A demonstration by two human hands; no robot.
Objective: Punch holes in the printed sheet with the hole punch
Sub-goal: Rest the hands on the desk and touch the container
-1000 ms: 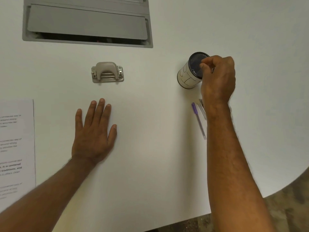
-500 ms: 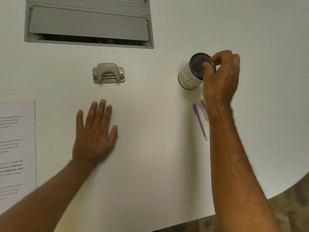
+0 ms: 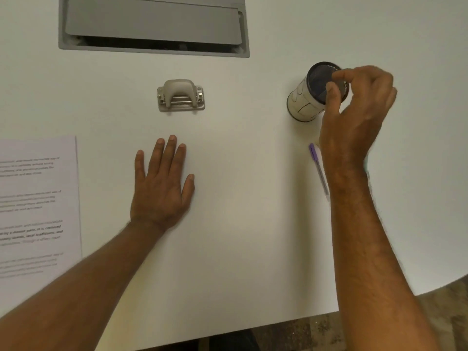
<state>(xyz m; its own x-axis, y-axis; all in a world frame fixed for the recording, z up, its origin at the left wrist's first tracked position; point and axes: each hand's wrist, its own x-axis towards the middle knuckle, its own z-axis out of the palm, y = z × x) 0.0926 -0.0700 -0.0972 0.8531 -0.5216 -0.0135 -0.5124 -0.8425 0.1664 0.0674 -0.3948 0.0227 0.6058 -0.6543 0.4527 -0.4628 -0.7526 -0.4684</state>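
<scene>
The beige metal hole punch point(image 3: 180, 96) stands on the white table, centre back. At the left edge lies the printed sheet point(image 3: 38, 206), partly cut off by the frame. My left hand point(image 3: 162, 188) rests flat, palm down and fingers spread, just in front of the punch and to the right of the sheet, touching neither. Far to the right, my right hand point(image 3: 354, 117) hovers over the mouth of a pen cup point(image 3: 302, 103). Its thumb and forefinger are apart, with nothing seen between them.
A purple pen point(image 3: 316, 163) lies on the table beside my right wrist, partly hidden by it. A grey cable hatch point(image 3: 152, 24) is set into the table behind the punch. The table's curved front edge point(image 3: 379, 304) runs lower right, with floor beyond.
My right hand's pinch at the cup's rim has loosened and the fingers have spread a little. The left hand, the punch and the sheet stay where they were.
</scene>
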